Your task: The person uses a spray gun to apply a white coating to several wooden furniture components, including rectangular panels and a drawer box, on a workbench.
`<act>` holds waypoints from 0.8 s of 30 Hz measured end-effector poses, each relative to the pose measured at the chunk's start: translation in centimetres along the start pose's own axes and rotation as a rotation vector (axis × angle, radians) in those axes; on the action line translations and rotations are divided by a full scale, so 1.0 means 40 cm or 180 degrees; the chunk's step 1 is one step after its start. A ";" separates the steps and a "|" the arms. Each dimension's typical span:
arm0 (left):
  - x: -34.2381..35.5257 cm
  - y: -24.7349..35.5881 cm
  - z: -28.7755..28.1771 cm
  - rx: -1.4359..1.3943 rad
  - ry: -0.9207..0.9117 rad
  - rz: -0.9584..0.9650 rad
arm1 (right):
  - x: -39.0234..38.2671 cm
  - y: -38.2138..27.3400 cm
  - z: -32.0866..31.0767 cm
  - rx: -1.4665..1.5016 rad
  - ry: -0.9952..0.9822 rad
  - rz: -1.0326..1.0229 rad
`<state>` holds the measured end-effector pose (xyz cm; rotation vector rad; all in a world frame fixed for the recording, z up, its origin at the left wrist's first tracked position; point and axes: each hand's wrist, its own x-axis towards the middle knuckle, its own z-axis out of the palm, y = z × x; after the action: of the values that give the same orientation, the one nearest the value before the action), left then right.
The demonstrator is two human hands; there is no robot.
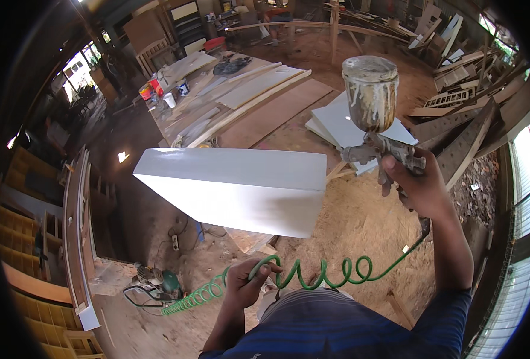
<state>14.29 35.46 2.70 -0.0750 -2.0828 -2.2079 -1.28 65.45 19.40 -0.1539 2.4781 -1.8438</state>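
My right hand is wrapped round the handle of a spray gun, held up at the right. On top of the gun sits a metal paint cup streaked with pale drips. A green coiled air hose runs from the gun's base across to the left. My left hand is closed on the hose's coils, low in front of me. Between the hands and the far table stands a white box-like panel, its top and front side glossy. The gun's nozzle points left, toward the panel, without touching it.
A long worktable with boards, tubs and a cup stands beyond. White panels lie behind the gun. Scrap timber is piled at the far right. A machine with a green part sits on the dirt floor at the lower left.
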 end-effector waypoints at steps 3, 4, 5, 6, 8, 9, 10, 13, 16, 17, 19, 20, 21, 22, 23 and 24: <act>-0.005 0.003 -0.038 0.0110 -0.0088 -0.0055 | -0.007 0.001 0.005 -0.0159 -0.0028 0.0128; -0.008 0.002 -0.050 0.0181 -0.0115 -0.0041 | -0.012 0.016 -0.002 -0.0131 -0.0180 -0.0019; -0.005 0.008 -0.054 0.0169 -0.0139 -0.0101 | -0.018 0.025 -0.013 -0.0117 -0.0300 -0.0170; -0.004 0.018 -0.057 0.0167 -0.0140 -0.0175 | -0.018 0.029 -0.021 -0.0138 -0.0472 -0.0087; 0.000 0.023 -0.070 0.0208 -0.0164 -0.0196 | -0.024 0.025 -0.028 -0.0187 -0.0792 0.0083; 0.004 0.019 -0.079 0.0253 -0.0189 -0.0142 | -0.029 0.020 -0.009 0.0080 -0.0838 -0.0164; 0.006 0.017 -0.088 0.0296 -0.0218 -0.0089 | -0.030 0.016 0.000 0.0059 -0.0789 -0.0149; 0.012 0.025 -0.115 0.0221 -0.0215 -0.0130 | -0.035 0.005 0.020 0.0041 -0.0524 -0.0101; 0.024 0.018 -0.154 0.0094 -0.0310 -0.0168 | -0.068 -0.002 0.047 0.0001 -0.0031 -0.0028; 0.024 0.020 -0.170 0.0094 -0.0316 -0.0197 | -0.090 -0.014 0.060 -0.0037 0.0129 -0.0035; 0.026 0.022 -0.204 0.0093 -0.0344 -0.0259 | -0.122 -0.028 0.078 -0.0109 0.0354 -0.0033; 0.035 0.020 -0.219 0.0084 -0.0430 -0.0266 | -0.137 -0.026 0.083 -0.0183 0.0486 0.0040; 0.043 0.019 -0.235 0.0077 -0.0516 -0.0273 | -0.154 -0.023 0.087 -0.0255 0.0618 0.0112; 0.051 0.013 -0.249 0.0059 -0.0601 -0.0279 | -0.171 -0.018 0.090 -0.0337 0.0749 0.0185; 0.060 0.003 -0.262 0.0047 -0.0723 -0.0249 | -0.188 -0.005 0.094 -0.0360 0.0933 0.0217; 0.068 -0.010 -0.276 0.0038 -0.0840 -0.0217 | -0.195 -0.009 0.113 -0.0409 0.0977 0.0227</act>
<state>11.94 24.36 1.94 -0.3156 -2.2607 -2.3368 6.95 61.89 18.30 0.2279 2.7601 -1.7986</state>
